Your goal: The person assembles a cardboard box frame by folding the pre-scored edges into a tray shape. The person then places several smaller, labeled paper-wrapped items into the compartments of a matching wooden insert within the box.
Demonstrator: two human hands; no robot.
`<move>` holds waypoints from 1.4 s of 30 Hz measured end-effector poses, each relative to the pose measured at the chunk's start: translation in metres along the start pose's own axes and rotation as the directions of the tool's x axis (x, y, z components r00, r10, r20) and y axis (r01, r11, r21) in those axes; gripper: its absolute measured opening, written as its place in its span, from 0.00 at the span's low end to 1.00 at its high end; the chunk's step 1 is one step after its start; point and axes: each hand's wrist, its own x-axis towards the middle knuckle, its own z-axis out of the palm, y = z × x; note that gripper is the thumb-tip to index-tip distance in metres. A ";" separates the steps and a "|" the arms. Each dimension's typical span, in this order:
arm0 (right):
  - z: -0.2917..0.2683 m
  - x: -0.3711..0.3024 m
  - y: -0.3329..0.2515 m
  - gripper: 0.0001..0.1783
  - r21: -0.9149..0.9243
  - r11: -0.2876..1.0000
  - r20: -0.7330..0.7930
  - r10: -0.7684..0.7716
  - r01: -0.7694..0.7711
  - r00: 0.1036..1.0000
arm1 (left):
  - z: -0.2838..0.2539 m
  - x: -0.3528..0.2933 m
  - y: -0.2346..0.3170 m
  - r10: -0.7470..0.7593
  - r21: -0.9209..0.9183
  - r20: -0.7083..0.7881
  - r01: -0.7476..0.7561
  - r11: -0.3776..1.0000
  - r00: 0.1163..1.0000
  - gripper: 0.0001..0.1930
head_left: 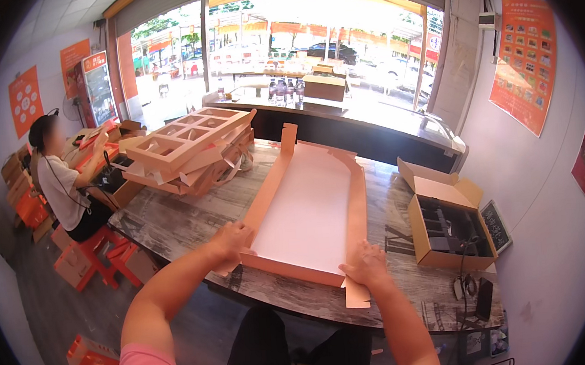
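Note:
A long, partly folded cardboard tray (302, 205) lies on the table before me, white inside with orange-brown walls. At its near left corner, my left hand (232, 242) is closed on the side wall and the fold there. My right hand (366, 264) grips the near right corner, fingers bent over the wall. Below that hand a corner flap (357, 294) sticks out over the table edge. Another flap (289, 134) stands up at the far left corner. Both palms and the undersides of the fingers are hidden.
Left of the tray, cardboard window-cut inserts (191, 137) are stacked on the wooden table (226, 204). An open carton (448, 226) with black items stands right, near cables and a small dark sign (497, 228). A seated person (65, 178) works at the left. Bottles (286, 91) stand on the far counter.

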 end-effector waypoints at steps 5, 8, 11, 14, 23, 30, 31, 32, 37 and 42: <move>0.009 0.002 -0.008 0.55 -0.006 0.999 -0.002 0.051 -0.051 0.999 | 0.038 0.010 -0.016 -0.079 -0.058 -0.175 0.070 0.996 0.981 0.34; -0.004 -0.002 -0.015 0.52 0.072 0.993 -0.001 0.097 -0.097 0.995 | 0.044 0.008 -0.022 -0.142 -0.121 -0.276 0.112 0.986 0.950 0.30; -0.004 -0.002 -0.004 0.49 0.195 0.975 -0.058 0.123 -0.110 0.991 | 0.048 0.014 -0.033 -0.312 -0.392 -0.282 0.188 0.900 0.907 0.27; 0.025 0.008 0.028 0.45 0.407 0.912 -0.165 0.136 -0.058 0.977 | 0.051 0.020 -0.056 -0.418 -0.667 -0.136 0.229 0.709 0.898 0.26; 0.020 -0.022 0.084 0.36 0.985 0.165 0.031 0.080 -0.044 0.996 | 0.061 0.009 -0.093 -0.400 -0.882 -0.073 0.128 0.453 0.914 0.30; 0.007 -0.033 0.095 0.32 0.994 0.099 0.040 0.067 -0.046 0.997 | 0.026 -0.014 -0.057 -0.304 -0.967 0.134 0.191 0.166 0.943 0.34; 0.003 -0.035 0.095 0.31 0.995 0.086 0.045 0.080 -0.052 0.996 | 0.028 -0.014 -0.054 -0.289 -0.967 0.157 0.206 0.147 0.944 0.35; 0.006 -0.034 0.098 0.31 0.997 0.072 0.034 0.085 -0.040 0.996 | 0.027 -0.013 -0.052 -0.311 -0.956 0.152 0.220 0.197 0.938 0.35; 0.003 -0.036 0.101 0.31 0.997 -0.040 0.072 0.180 -0.066 0.981 | 0.045 -0.011 -0.063 -0.390 -0.872 0.077 0.252 0.419 0.918 0.32; 0.005 -0.042 0.114 0.31 0.987 -0.146 0.093 0.202 -0.064 0.975 | 0.046 -0.011 -0.050 -0.367 -0.683 -0.041 0.242 0.689 0.929 0.28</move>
